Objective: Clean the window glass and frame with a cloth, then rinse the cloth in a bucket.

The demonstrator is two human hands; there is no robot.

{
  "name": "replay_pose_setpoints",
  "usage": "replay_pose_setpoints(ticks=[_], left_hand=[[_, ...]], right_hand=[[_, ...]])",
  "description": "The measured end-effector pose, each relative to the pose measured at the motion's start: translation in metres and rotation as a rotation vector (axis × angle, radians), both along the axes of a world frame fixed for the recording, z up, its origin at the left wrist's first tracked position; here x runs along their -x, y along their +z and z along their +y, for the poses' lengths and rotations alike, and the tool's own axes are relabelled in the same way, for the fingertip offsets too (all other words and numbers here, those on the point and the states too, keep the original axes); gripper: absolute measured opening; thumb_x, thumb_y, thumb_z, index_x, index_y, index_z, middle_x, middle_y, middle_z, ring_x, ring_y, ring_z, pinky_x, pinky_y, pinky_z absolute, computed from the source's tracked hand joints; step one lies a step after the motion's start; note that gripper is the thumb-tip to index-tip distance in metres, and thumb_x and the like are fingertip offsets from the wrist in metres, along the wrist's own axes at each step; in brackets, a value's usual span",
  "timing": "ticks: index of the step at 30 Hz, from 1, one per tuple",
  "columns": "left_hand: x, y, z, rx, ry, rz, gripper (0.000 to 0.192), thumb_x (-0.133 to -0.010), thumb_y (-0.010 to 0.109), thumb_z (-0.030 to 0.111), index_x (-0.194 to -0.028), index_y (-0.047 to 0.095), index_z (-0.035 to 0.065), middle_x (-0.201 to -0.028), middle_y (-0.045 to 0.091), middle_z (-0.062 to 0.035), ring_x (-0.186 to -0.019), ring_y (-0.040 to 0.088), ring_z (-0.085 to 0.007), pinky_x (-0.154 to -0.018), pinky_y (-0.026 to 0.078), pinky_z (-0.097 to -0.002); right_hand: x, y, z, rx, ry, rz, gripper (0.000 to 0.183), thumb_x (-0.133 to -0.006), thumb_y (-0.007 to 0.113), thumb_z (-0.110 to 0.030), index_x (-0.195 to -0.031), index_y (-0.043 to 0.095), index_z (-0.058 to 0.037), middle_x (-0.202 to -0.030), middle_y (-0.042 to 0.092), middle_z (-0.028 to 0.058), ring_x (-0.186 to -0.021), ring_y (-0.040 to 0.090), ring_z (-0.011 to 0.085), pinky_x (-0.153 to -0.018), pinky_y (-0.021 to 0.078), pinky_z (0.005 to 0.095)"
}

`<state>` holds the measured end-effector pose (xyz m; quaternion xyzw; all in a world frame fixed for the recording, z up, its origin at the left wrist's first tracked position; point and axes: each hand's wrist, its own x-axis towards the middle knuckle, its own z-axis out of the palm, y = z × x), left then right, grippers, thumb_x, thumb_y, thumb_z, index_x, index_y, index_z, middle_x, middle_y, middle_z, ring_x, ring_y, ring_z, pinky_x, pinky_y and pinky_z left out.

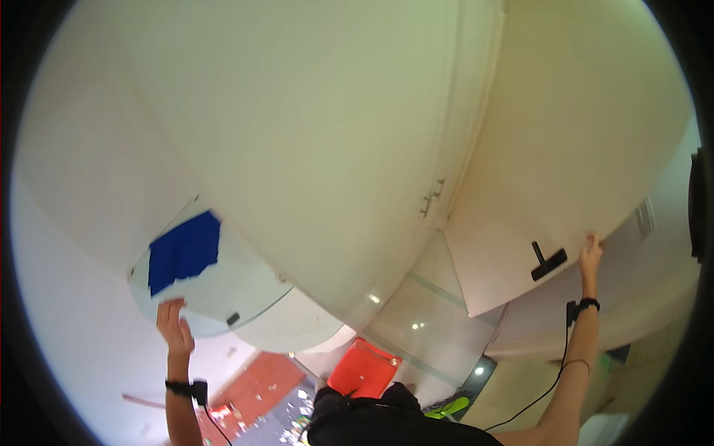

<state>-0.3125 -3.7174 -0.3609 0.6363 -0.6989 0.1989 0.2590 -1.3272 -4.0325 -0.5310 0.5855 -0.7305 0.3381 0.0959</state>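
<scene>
My right hand (591,248) is raised at the edge of a pale door (519,167), fingers curled at that edge. Just left of the hand, a black lever handle (549,265) sits on the door. My left hand (174,326) is raised with nothing seen in it, its fingers extended side by side. A little above it, a blue cloth (187,251) lies on a pale, rounded glass-like surface (245,284). A small dark object (233,319) is on the same surface, to the right of my left hand.
A red plastic stool or bin (363,368) stands on the floor before my legs. Lime-green slippers (449,408) are on a dark mat at the lower right. Small scattered pieces (301,412) cover the floor at lower left. A large pale cabinet (312,167) with metal handles (427,206) fills the centre.
</scene>
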Motion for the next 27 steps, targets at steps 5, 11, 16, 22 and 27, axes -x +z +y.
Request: replay_pose_setpoints(ticks=[5,11,16,22,27], left_hand=[[0.012,0.015,-0.004,0.075,0.007,0.019,0.026,-0.089,0.051,0.017,-0.101,0.065,-0.0006,-0.106,0.068,-0.0207,-0.095,0.063,-0.0408,-0.082,0.051,-0.0479],[0.001,0.006,-0.004,0.112,0.091,0.017,0.023,-0.075,0.061,0.014,-0.098,0.065,0.0089,-0.107,0.067,-0.0068,-0.109,0.058,-0.0304,-0.097,0.039,-0.0486],[-0.014,-0.006,0.019,0.119,0.165,0.070,0.033,-0.075,0.068,0.021,-0.106,0.066,0.0111,-0.122,0.060,-0.0071,-0.123,0.052,-0.0306,-0.106,0.037,-0.0542],[-0.020,-0.005,0.019,0.131,0.120,0.210,0.032,-0.080,0.070,0.024,-0.110,0.067,0.0106,-0.125,0.059,-0.0076,-0.126,0.052,-0.0303,-0.111,0.035,-0.0559],[-0.054,0.007,0.014,-0.002,-0.312,0.522,0.033,-0.088,0.068,0.016,-0.120,0.063,0.0089,-0.134,0.055,-0.0159,-0.132,0.050,-0.0370,-0.110,0.040,-0.0551]], right_hand=[[-0.020,-0.004,-0.009,-0.170,-0.144,-0.022,0.045,-0.090,0.058,-0.004,-0.134,0.051,-0.0060,-0.118,0.061,0.0318,-0.111,0.057,0.0480,-0.102,0.0431,0.0514],[-0.235,-0.115,0.046,-0.235,0.320,0.047,0.047,-0.086,0.069,-0.009,-0.132,0.058,-0.0086,-0.129,0.058,0.0198,-0.117,0.055,0.0393,-0.105,0.0423,0.0497],[-0.608,0.012,0.218,-0.873,1.246,-0.385,0.017,-0.097,0.063,-0.009,-0.112,0.070,-0.0056,-0.107,0.074,0.0132,-0.098,0.070,0.0311,-0.086,0.0550,0.0384],[-0.805,0.227,0.257,-0.644,1.976,-0.031,0.024,-0.091,0.071,-0.008,-0.114,0.071,-0.0077,-0.111,0.072,0.0113,-0.100,0.068,0.0333,-0.092,0.0544,0.0413],[-0.918,0.226,0.170,-0.243,1.578,0.199,0.046,-0.098,0.068,-0.026,-0.139,0.057,-0.0090,-0.138,0.058,0.0202,-0.129,0.054,0.0397,-0.105,0.0468,0.0448]])
